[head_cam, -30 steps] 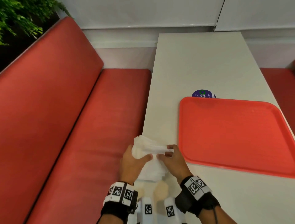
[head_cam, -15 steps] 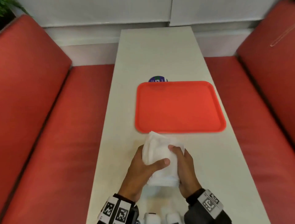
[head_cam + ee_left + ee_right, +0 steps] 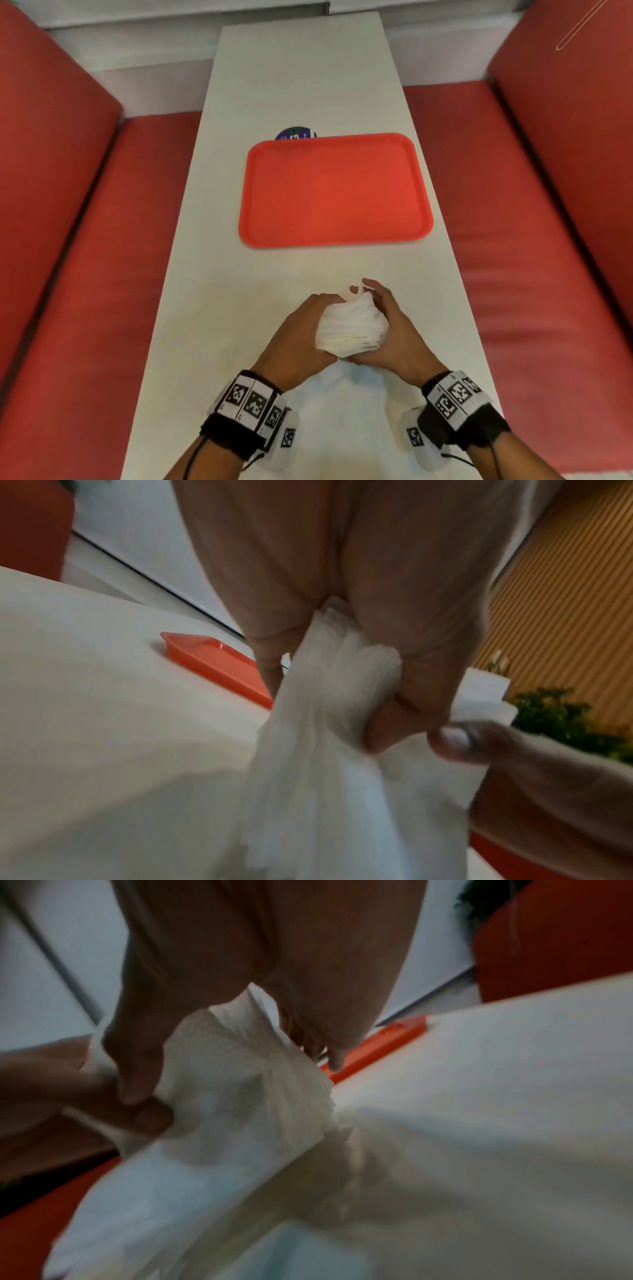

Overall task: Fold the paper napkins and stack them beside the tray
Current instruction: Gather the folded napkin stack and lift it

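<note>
A thick bundle of white paper napkins (image 3: pixel 351 327) is held just above the white table (image 3: pixel 308 78), near its front end. My left hand (image 3: pixel 301 334) grips the bundle's left side, and my right hand (image 3: pixel 390 329) grips its right side. In the left wrist view the napkins (image 3: pixel 329 723) are squeezed between thumb and fingers. The right wrist view shows the napkins (image 3: pixel 240 1085) pinched under my thumb. The empty orange tray (image 3: pixel 335 192) lies flat further up the table, apart from the hands.
A round purple sticker (image 3: pixel 295 133) peeks out behind the tray's far left corner. Red bench seats (image 3: pixel 102 240) run along both sides of the narrow table. Bare tabletop lies between the tray and my hands.
The view swung from the left bench to the table's middle. The napkin bundle moved from the table's left edge to its centre, in front of the tray, and both hands closed tighter round it.
</note>
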